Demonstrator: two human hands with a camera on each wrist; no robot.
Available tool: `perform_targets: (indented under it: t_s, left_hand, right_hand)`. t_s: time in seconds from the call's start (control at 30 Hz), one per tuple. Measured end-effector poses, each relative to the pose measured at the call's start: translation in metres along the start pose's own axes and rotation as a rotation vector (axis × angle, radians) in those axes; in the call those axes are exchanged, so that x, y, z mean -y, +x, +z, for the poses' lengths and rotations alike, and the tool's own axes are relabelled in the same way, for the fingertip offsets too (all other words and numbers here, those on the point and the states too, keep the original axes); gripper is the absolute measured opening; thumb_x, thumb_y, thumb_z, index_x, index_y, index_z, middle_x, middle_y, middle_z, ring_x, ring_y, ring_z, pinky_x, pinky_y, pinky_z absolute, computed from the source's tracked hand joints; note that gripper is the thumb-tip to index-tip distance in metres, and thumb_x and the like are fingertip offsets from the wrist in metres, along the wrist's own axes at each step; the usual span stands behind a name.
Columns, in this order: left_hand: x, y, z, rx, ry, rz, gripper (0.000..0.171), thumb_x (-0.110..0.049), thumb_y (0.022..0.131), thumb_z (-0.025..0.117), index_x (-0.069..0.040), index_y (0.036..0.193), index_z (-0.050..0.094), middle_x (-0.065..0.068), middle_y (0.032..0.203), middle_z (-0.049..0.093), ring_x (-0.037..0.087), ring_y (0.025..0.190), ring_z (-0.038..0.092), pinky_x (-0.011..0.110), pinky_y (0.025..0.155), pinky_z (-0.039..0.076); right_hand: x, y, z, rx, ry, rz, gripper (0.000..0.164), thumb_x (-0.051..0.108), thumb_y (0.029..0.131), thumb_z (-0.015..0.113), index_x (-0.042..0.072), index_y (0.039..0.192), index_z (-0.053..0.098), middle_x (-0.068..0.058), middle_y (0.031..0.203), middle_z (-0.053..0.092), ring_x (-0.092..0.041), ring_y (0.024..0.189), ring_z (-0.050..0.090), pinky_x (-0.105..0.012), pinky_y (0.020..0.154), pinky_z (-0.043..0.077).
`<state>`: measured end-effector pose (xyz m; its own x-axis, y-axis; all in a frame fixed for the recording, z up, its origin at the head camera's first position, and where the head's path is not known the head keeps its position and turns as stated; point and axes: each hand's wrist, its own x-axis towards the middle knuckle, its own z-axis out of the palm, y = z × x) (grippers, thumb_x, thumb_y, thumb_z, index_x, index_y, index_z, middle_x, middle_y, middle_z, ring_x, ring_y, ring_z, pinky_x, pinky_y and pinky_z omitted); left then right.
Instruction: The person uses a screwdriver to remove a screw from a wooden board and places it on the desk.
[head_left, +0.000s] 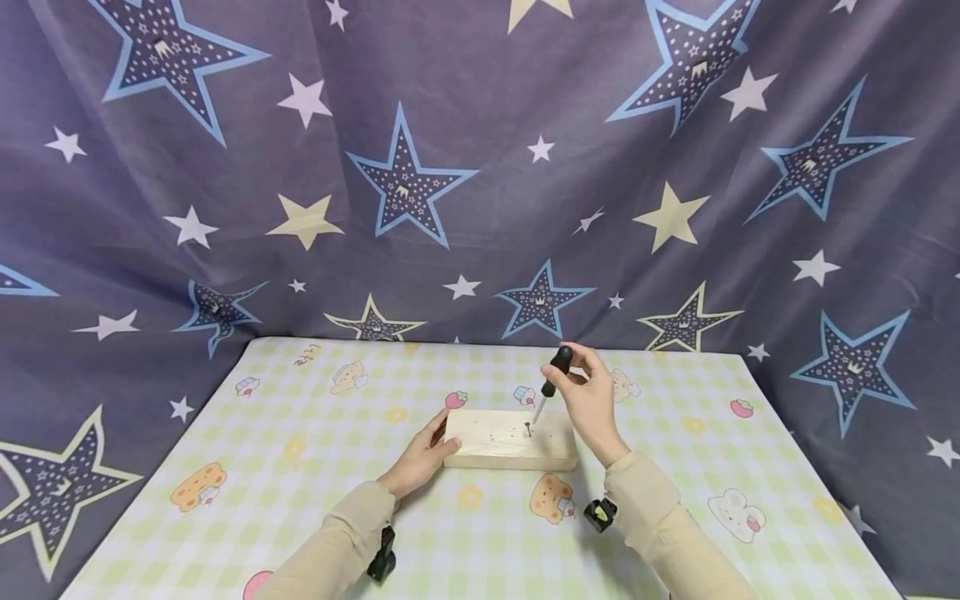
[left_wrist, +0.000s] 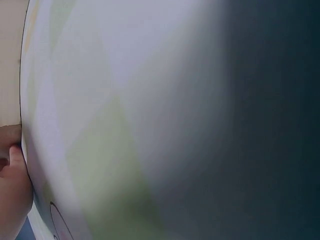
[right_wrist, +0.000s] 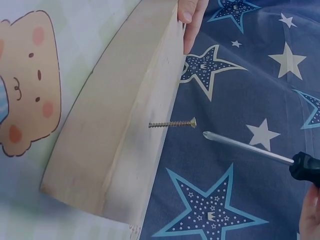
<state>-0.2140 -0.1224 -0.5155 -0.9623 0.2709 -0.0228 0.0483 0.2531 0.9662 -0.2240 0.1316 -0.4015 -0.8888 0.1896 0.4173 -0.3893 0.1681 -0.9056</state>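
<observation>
A pale wooden block [head_left: 486, 446] lies flat on the table. My left hand [head_left: 417, 462] grips its left end, thumb on the near side and fingers round the far side. In the left wrist view only part of that hand [left_wrist: 12, 190] shows at the left edge, beside the block. A threaded screw [right_wrist: 172, 124] stands upright in the block's top, right of its middle. My right hand [head_left: 592, 404] holds a black-handled screwdriver [head_left: 557, 372] by the handle, tilted above the screw. In the right wrist view its cross-shaped tip is a small gap away from the screw head.
A checked cloth with cartoon prints covers the table [head_left: 315, 517]. Several small dark marks or holes dot the block's top. Behind the table hangs a dark curtain [head_left: 465, 217] patterned with stars. Black wrist cameras sit at the left cuff and right cuff.
</observation>
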Motion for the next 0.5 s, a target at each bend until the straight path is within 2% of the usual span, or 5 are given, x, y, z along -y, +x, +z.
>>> perform_targets:
  t_s: [0.23,0.4,0.5]
  left_hand:
    - [0.004,0.002,-0.001,-0.004,-0.003,-0.004,0.07,-0.02,0.094,0.052,-0.001,0.147,0.011,0.019,0.152,0.012,0.033,0.14,0.014,0.047,0.114,0.017]
    - [0.009,0.003,0.0,0.006,0.024,-0.007,0.072,-0.027,0.094,0.052,-0.004,0.148,0.01,0.017,0.153,0.012,0.032,0.14,0.014,0.045,0.114,0.019]
    - [0.009,0.002,-0.001,0.009,0.04,-0.002,0.073,-0.03,0.094,0.052,-0.004,0.148,0.01,0.018,0.153,0.012,0.033,0.14,0.015,0.046,0.114,0.018]
  right_hand:
    - [0.027,-0.003,-0.006,0.007,0.023,0.02,0.039,0.0,0.077,0.071,-0.006,0.113,0.058,-0.009,0.089,0.057,-0.001,0.081,0.056,-0.013,0.075,0.052]
    - [0.039,0.004,-0.017,0.021,-0.038,-0.025,0.039,-0.003,0.077,0.07,-0.008,0.113,0.057,-0.007,0.091,0.055,0.001,0.08,0.055,-0.012,0.075,0.051]
    - [0.042,0.011,-0.029,0.068,-0.076,-0.085,0.038,-0.005,0.077,0.068,-0.009,0.113,0.057,-0.011,0.095,0.054,-0.001,0.082,0.054,-0.012,0.076,0.052]
